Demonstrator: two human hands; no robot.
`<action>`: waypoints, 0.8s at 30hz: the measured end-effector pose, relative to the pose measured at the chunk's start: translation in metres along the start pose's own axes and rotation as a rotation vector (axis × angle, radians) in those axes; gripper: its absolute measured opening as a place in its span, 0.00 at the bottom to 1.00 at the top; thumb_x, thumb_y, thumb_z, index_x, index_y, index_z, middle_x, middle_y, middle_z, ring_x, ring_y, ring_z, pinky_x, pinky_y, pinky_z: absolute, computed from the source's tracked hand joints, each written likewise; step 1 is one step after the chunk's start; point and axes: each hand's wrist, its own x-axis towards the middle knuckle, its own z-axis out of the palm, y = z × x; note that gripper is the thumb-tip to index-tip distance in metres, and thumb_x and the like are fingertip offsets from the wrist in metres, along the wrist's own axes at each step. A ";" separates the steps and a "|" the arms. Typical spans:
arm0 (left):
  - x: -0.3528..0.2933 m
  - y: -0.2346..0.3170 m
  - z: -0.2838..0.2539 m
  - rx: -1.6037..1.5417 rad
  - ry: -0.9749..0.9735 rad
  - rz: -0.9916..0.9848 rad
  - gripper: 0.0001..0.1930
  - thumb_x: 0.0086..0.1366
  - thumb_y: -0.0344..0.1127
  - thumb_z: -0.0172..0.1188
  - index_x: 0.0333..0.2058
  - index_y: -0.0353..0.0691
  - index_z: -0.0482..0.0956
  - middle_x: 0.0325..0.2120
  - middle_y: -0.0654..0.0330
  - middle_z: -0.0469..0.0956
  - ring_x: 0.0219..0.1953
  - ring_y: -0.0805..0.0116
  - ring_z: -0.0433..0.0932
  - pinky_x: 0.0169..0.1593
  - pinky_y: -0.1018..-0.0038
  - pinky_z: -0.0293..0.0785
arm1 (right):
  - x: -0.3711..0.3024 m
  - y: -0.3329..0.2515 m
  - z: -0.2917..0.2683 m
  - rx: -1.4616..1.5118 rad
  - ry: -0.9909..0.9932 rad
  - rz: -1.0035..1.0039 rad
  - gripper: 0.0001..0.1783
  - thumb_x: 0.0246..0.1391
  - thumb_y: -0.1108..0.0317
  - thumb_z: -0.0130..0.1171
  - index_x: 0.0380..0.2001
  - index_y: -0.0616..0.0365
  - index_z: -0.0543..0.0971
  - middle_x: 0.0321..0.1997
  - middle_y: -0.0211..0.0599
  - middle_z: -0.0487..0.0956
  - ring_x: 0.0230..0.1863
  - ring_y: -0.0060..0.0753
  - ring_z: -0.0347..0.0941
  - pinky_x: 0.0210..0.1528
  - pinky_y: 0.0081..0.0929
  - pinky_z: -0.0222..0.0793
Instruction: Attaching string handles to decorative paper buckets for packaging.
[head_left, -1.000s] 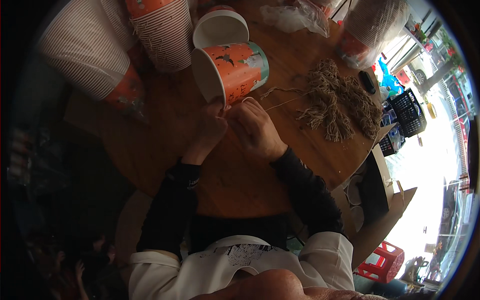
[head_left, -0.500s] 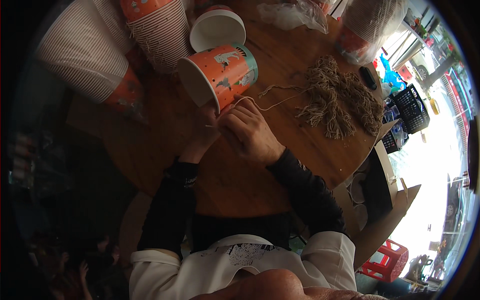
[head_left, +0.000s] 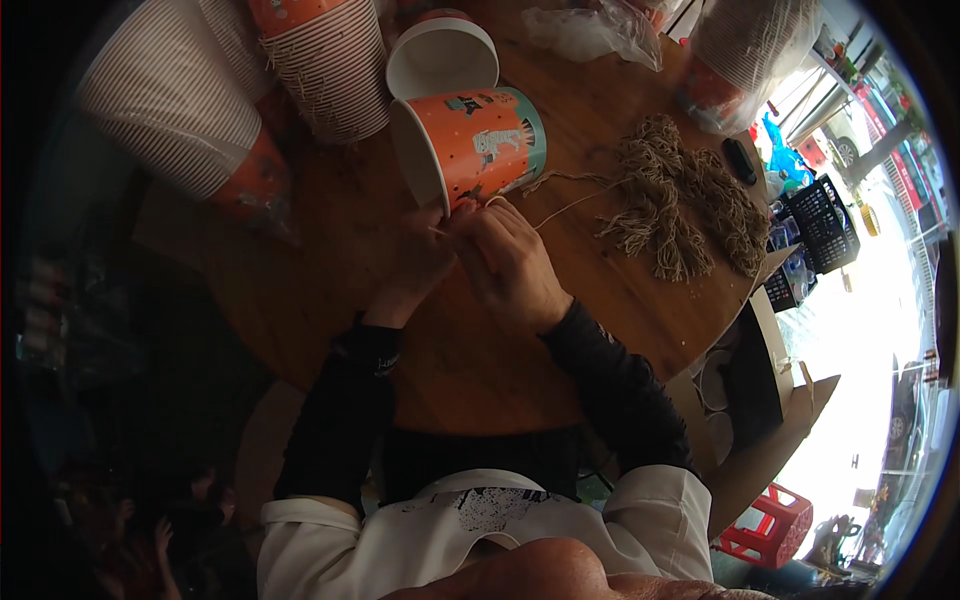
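An orange printed paper bucket (head_left: 470, 140) with a teal base band lies on its side, white mouth facing left. At its near rim my left hand (head_left: 415, 255) is closed on the edge; it is in shadow and its fingertips are partly hidden. My right hand (head_left: 515, 265) is pinched beside it on a thin string (head_left: 563, 211), right against the bucket's wall. From my right fingers the string runs toward a bundle of tan twine (head_left: 665, 205) on the table. A short string end shows between the two hands.
Nested stacks of paper buckets (head_left: 330, 75) stand at the far left, some in clear plastic (head_left: 170, 100). Behind mine is an open white bucket (head_left: 445, 60). A bagged stack (head_left: 750, 60) and a small black object (head_left: 738, 160) sit on the round wooden table (head_left: 480, 385)'s right side.
The bucket has shifted right and turned about its length, showing a different part of its print. My hands stay together at its near rim, the right one slightly lower.
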 end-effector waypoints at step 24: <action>0.003 0.001 0.005 0.154 0.050 0.046 0.15 0.68 0.41 0.55 0.47 0.38 0.76 0.33 0.49 0.81 0.35 0.55 0.83 0.35 0.67 0.79 | 0.001 0.013 0.003 0.170 0.138 0.501 0.07 0.51 0.72 0.57 0.30 0.66 0.76 0.37 0.45 0.75 0.36 0.42 0.77 0.39 0.30 0.74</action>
